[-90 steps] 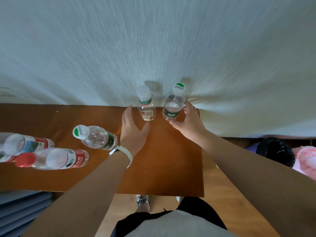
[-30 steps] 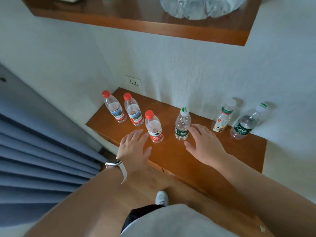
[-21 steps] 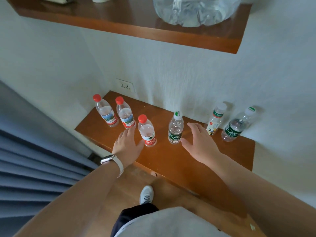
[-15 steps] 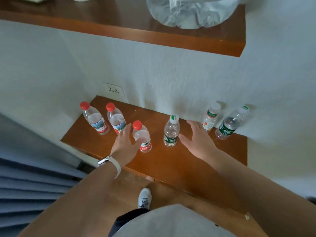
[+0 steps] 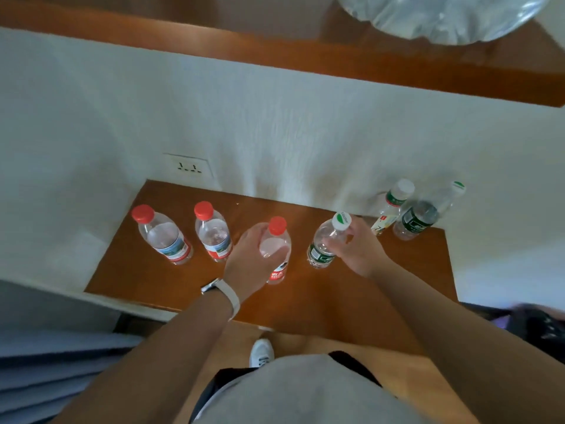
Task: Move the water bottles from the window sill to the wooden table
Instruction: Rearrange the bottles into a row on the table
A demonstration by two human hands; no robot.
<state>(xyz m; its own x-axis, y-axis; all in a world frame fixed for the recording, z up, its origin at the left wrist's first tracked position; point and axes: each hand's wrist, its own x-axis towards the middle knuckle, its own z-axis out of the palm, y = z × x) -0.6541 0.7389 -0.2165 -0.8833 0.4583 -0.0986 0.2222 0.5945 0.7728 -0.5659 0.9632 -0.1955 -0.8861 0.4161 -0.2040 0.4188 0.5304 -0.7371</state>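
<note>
**A:** Water bottles first: where do they stand?

**B:** Six clear plastic ones, all on the brown wooden table. The left hand is wrapped around the upper body of a red-capped clear bottle with a red label. The right hand has its fingers curled round the shoulder of a clear bottle with a green-and-white cap and a dark green label, which leans a little toward that hand.

**A:** And the others?

**B:** Two more red-capped clear bottles stand just outward of the left hand. Beyond the right hand, by the white wall, are a white-capped bottle with a pale label and a dark-labelled green-capped bottle, close together.

**A:** How should this step be done well?

**B:** I'd say both grips should settle fully round the bodies, not the necks. If the bottles are being set down, the leaning one needs straightening until its base sits flat. The left-hand bottle wants clearance from its red-capped neighbour.

**A:** What can't you make out?

**B:** Whether either held base is touching the wood. The left palm hides its bottle's near side. The wooden shelf above, with a crinkled clear plastic thing on it, is cut off by the frame's top edge. Labels are too blurred to read.
</note>
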